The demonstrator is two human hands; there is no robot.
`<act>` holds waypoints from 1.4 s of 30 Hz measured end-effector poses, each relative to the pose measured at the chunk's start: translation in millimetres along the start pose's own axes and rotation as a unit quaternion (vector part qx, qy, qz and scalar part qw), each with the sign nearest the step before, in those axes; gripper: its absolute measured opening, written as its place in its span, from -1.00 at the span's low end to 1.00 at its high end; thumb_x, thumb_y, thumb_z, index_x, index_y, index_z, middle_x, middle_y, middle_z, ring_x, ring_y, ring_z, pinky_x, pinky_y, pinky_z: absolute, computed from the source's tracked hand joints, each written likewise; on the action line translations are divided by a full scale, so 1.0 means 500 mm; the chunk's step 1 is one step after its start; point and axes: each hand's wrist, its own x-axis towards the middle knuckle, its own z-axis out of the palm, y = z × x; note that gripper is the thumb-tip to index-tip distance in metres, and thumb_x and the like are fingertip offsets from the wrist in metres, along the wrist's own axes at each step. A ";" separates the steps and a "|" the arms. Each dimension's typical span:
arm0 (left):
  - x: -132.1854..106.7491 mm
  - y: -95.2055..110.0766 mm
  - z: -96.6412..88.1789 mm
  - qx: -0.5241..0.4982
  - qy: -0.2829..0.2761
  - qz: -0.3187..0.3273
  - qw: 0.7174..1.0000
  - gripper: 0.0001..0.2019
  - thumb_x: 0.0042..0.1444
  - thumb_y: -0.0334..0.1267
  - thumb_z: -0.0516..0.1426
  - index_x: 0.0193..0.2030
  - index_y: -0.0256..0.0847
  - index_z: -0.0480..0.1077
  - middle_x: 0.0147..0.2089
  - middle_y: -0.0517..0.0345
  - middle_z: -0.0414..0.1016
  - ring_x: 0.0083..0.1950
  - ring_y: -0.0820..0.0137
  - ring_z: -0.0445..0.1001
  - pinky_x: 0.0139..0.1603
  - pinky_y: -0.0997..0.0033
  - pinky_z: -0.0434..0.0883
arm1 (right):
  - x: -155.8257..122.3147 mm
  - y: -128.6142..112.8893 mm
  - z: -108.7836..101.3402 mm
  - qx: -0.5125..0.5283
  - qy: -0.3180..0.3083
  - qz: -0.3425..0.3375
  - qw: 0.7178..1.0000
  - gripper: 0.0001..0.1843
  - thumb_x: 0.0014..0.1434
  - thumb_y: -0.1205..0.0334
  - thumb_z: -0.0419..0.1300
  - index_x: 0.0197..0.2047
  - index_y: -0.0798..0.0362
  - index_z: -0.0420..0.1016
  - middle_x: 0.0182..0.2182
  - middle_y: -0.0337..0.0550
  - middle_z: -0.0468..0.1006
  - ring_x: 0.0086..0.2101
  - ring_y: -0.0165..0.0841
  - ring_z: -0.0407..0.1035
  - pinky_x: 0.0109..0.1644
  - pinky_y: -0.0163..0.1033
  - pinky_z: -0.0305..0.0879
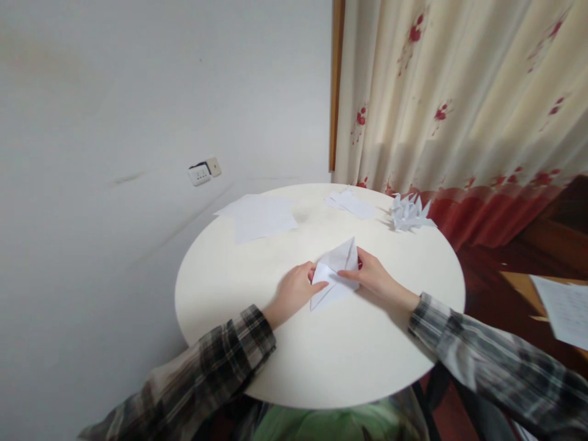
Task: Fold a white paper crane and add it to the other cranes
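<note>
A partly folded sheet of white paper (339,257) is held between my two hands over the middle of the round table. My left hand (296,286) grips its left edge, the thumb lying on top and the fingers curled at the side. On the right edge, my right hand (372,272) pinches the paper with the thumb across its face and the other fingers behind. Fold lines cross the sheet, and one pointed corner sticks up at the top. The fingertips behind the paper are hidden.
The round white table (220,288) stands near a wall with a socket (199,175). Flat white sheets (264,217) lie at its back left, smaller paper pieces (351,203) at the back. A cluster of folded paper shapes (408,213) sits back right, before a curtain (459,92).
</note>
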 end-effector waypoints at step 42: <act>-0.035 0.033 0.033 0.077 0.022 0.091 0.993 -0.67 0.06 -0.45 -0.05 0.00 -0.22 0.12 -0.36 0.18 0.37 -0.40 0.40 0.40 -0.39 0.47 0.29 | -0.010 -0.031 -0.025 -0.046 0.203 -0.192 0.959 -0.81 0.11 0.11 0.09 -0.33 0.07 0.30 -0.40 -0.15 0.38 -0.37 -0.36 0.25 -0.25 -0.26 0.18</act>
